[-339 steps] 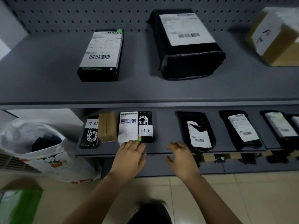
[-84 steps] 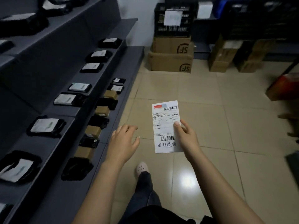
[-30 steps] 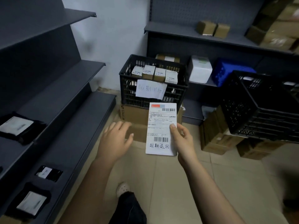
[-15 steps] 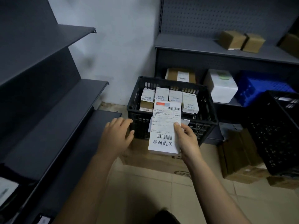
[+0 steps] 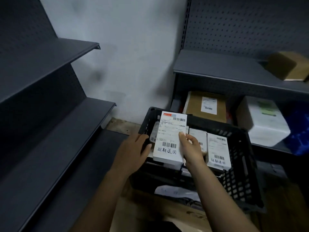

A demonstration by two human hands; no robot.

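Flat white parcel (image 5: 168,141), a slim box faced with a shipping label: red corner mark, two barcodes, handwritten black characters near the lower edge. Tilted lengthwise, pinched at its right edge by the right grip (image 5: 192,148), above the black crate (image 5: 239,181).

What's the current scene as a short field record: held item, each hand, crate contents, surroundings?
held item: white labelled parcel, handwritten characters under its lower barcode
right: right hand pinches the parcel's right edge, holding it over the crate's opening
left: left hand at the left rim of the black crate, beside the parcel; contact unclear
crate contents: more labelled parcels
behind crate: brown box and white foam box under a shelf
left side: grey shelves
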